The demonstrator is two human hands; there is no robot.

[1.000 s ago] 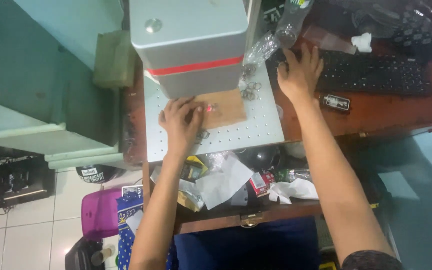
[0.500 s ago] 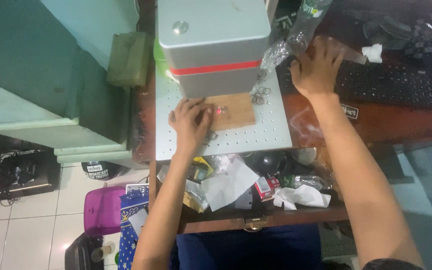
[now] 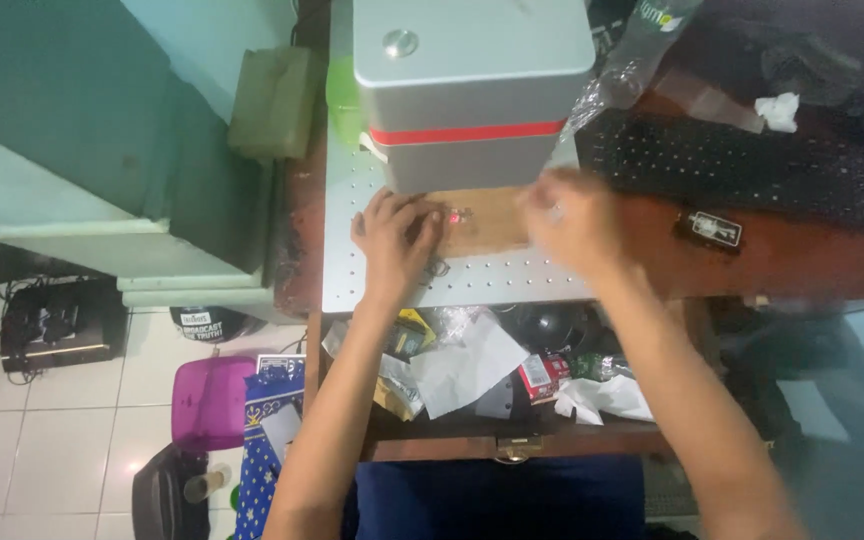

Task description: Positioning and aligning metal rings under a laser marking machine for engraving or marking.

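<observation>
A dark wooden desk (image 3: 812, 262) carries a perforated grey metal plate (image 3: 352, 280), and over it stands a big grey box-shaped machine with a red band (image 3: 472, 90). A flat brown wooden board (image 3: 487, 222) lies on the plate just under the machine, with a small red light spot on it. A black keyboard (image 3: 752, 165) sits well to the right. The left hand (image 3: 397, 235) rests on the board's left end, fingers loosely curled, grasping nothing visible. The right hand (image 3: 572, 220) is blurred at the board's right end; I cannot tell its grip.
</observation>
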